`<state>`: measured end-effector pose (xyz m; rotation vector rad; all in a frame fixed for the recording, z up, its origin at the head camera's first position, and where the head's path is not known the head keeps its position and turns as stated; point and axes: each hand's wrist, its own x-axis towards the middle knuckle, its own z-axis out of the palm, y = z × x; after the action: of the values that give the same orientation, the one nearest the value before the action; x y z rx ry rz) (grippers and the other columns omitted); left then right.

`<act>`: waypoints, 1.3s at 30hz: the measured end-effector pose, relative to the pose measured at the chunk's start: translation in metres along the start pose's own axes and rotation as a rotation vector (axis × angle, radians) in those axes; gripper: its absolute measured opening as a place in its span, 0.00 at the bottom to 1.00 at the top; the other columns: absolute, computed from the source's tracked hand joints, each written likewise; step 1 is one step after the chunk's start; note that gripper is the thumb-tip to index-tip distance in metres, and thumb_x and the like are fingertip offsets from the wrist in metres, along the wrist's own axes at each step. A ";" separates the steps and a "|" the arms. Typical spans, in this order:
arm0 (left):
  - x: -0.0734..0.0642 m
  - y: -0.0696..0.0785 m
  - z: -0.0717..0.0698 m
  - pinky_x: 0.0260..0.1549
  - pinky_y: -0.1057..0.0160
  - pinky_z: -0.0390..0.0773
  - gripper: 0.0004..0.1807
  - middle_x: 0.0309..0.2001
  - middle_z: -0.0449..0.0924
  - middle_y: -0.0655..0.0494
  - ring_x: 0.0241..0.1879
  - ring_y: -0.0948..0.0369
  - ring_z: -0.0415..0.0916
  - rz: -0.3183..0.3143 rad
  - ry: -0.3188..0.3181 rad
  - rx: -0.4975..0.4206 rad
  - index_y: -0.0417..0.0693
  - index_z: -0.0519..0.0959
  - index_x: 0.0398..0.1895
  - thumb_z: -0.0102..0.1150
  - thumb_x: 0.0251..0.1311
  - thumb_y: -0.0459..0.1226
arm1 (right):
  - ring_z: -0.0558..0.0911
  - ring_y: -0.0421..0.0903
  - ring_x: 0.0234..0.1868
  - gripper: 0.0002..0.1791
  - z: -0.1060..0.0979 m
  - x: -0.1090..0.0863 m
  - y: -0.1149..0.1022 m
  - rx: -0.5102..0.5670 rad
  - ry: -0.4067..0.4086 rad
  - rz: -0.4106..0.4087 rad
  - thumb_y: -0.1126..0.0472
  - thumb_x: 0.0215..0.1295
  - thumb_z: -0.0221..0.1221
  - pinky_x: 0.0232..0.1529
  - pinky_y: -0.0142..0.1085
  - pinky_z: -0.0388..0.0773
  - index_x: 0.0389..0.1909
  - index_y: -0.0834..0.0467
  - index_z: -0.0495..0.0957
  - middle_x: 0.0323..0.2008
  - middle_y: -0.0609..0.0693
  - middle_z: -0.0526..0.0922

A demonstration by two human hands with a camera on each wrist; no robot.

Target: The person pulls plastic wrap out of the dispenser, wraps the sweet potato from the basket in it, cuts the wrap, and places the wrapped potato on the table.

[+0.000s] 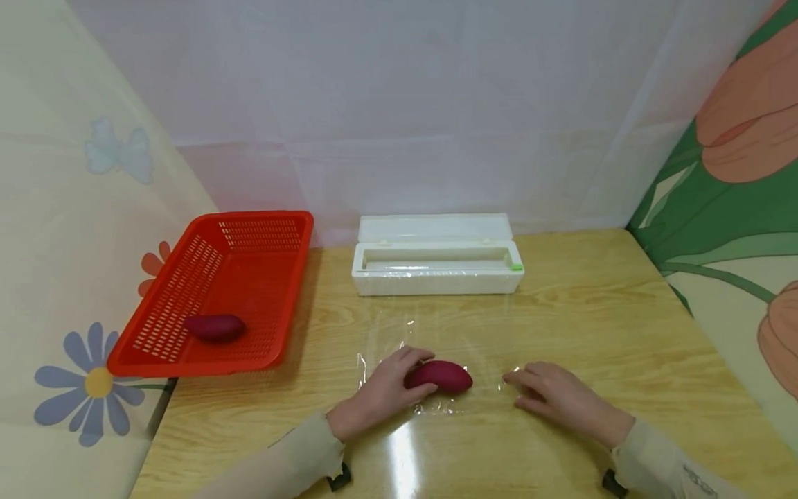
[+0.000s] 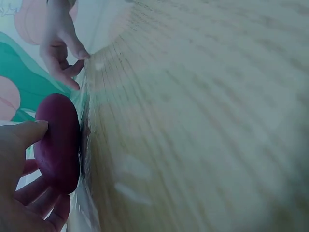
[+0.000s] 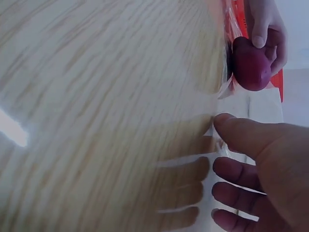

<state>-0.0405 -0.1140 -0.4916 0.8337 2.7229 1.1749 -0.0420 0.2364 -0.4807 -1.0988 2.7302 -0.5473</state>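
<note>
A dark purple sweet potato (image 1: 446, 377) lies on a sheet of clear plastic wrap (image 1: 436, 409) on the table. My left hand (image 1: 391, 385) holds its left end, thumb on the near side and fingers on the far side. In the left wrist view, the thumb presses on the sweet potato (image 2: 59, 145). To the right, my right hand (image 1: 564, 398) is low over the wrap's right edge, apart from the sweet potato. Its thumb and fingers are spread and bent loosely. Whether a fingertip touches the wrap there, I cannot tell.
Behind the wrap stands a white wrap dispenser box (image 1: 436, 283) with its lid raised and a green slider (image 1: 517, 267) at its right end. A red plastic basket (image 1: 283, 305) at the left contains another purple sweet potato (image 1: 215, 328). Fabric hangs behind the wooden table (image 1: 592, 305).
</note>
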 end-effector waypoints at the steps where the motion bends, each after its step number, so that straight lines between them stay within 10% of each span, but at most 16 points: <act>1: 0.000 0.000 0.000 0.48 0.60 0.83 0.27 0.53 0.82 0.54 0.48 0.60 0.80 0.002 0.001 0.002 0.45 0.78 0.64 0.72 0.65 0.42 | 0.75 0.31 0.37 0.20 -0.001 0.001 -0.001 0.000 0.002 -0.009 0.53 0.69 0.68 0.39 0.36 0.79 0.60 0.52 0.83 0.39 0.36 0.80; 9: -0.002 0.000 -0.001 0.47 0.61 0.83 0.27 0.52 0.82 0.53 0.47 0.59 0.79 0.015 0.019 -0.017 0.42 0.78 0.64 0.73 0.64 0.41 | 0.77 0.35 0.37 0.12 0.004 0.016 -0.015 -0.067 0.183 -0.302 0.56 0.63 0.72 0.40 0.35 0.79 0.46 0.52 0.86 0.37 0.38 0.79; 17: -0.002 0.002 -0.002 0.50 0.60 0.83 0.25 0.52 0.83 0.53 0.49 0.59 0.80 0.001 0.025 -0.056 0.45 0.80 0.61 0.74 0.63 0.39 | 0.78 0.38 0.41 0.10 0.013 0.035 -0.027 -0.204 0.080 -0.482 0.50 0.65 0.70 0.48 0.37 0.79 0.43 0.48 0.84 0.38 0.40 0.81; 30: 0.001 0.000 -0.002 0.55 0.57 0.82 0.23 0.55 0.82 0.53 0.53 0.57 0.81 0.028 0.015 -0.055 0.50 0.82 0.63 0.70 0.66 0.38 | 0.81 0.42 0.41 0.06 0.017 0.045 -0.046 -0.506 0.092 -0.431 0.59 0.63 0.69 0.47 0.40 0.81 0.40 0.51 0.83 0.39 0.44 0.85; 39: 0.003 0.000 -0.006 0.59 0.51 0.79 0.25 0.61 0.80 0.48 0.58 0.52 0.78 0.112 -0.006 0.097 0.51 0.81 0.66 0.71 0.66 0.41 | 0.78 0.41 0.35 0.09 0.012 0.048 -0.044 -0.292 0.216 -0.400 0.58 0.61 0.71 0.41 0.39 0.79 0.34 0.50 0.79 0.32 0.41 0.79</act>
<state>-0.0441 -0.1165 -0.4868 1.0118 2.7811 1.0630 -0.0448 0.1704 -0.4749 -1.7774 2.8451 -0.3335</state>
